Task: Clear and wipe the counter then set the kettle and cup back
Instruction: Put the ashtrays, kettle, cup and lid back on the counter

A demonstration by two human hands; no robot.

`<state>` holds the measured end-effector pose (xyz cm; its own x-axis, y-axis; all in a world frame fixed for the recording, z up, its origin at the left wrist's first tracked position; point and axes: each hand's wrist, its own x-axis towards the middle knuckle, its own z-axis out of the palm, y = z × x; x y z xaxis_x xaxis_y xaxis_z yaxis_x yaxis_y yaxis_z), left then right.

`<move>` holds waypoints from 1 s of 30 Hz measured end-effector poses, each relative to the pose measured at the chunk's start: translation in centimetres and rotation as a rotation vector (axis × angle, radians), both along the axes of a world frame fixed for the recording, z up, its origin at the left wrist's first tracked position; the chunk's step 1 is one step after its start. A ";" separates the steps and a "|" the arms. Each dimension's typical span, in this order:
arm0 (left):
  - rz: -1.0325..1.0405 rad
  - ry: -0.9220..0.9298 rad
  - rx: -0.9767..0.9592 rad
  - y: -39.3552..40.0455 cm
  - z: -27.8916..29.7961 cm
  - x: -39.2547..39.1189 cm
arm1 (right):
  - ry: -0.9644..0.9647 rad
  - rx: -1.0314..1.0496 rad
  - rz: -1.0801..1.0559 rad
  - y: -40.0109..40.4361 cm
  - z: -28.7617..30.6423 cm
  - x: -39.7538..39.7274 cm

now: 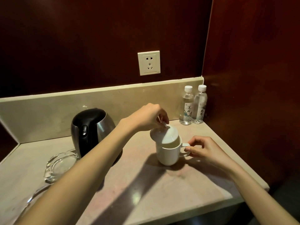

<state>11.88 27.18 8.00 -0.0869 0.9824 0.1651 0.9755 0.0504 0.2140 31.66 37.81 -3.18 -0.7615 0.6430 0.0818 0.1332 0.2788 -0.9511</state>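
A white cup stands on the beige stone counter, right of centre. My right hand pinches its handle at the cup's right side. My left hand reaches across from the left and pinches the knob of the white lid, which is tilted over the cup's mouth with its right edge down inside the rim. A steel kettle with a black lid and handle stands on its base behind my left forearm, left of the cup.
A clear glass ashtray lies left of the kettle near the counter's left side. Two small water bottles stand in the back right corner. A wall socket sits above the backsplash. The counter's front edge runs low right.
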 end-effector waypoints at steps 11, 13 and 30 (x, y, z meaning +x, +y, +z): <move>-0.025 -0.024 -0.024 1.1 -1.4 -0.1 | 0.000 0.010 0.024 1.4 -0.7 -1.1; -0.040 -0.034 -0.009 1.0 -1.5 -0.1 | 0.007 -0.003 0.019 1.3 -0.7 -1.1; -0.080 -0.056 0.028 0.4 -2.3 -0.1 | -0.010 0.030 -0.126 -1.0 -1.1 -0.9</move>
